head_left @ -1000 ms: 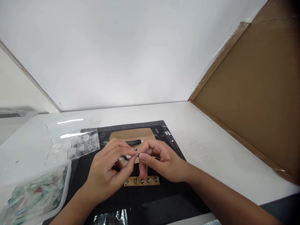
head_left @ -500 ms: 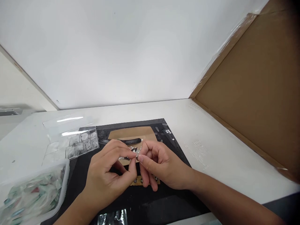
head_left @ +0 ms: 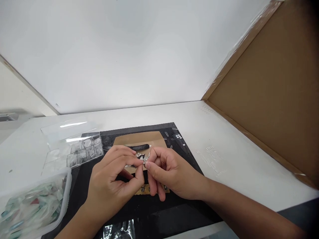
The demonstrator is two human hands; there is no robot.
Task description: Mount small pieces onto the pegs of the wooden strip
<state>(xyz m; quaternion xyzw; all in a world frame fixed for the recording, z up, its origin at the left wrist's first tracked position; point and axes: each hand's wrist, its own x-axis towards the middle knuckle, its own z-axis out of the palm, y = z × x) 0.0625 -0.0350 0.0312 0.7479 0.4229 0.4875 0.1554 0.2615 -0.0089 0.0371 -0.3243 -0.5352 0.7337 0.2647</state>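
Note:
My left hand and my right hand meet fingertip to fingertip above a black mat. Thumb and forefinger of each pinch a tiny item between them, too small to make out. Behind the fingers lies a brown paper sheet, with a dark curved stick and small white and black bits on it. Partly hidden under my right hand is a yellowish strip bearing small dark metallic pieces.
At left stand a clear compartment box with its lid open and a plastic tub of small bags. White dots sit on the mat's right corner. A cardboard panel rises at right.
The view has shifted slightly, so the surroundings sit a little higher and further left. Both hands keep nearly the same pinch.

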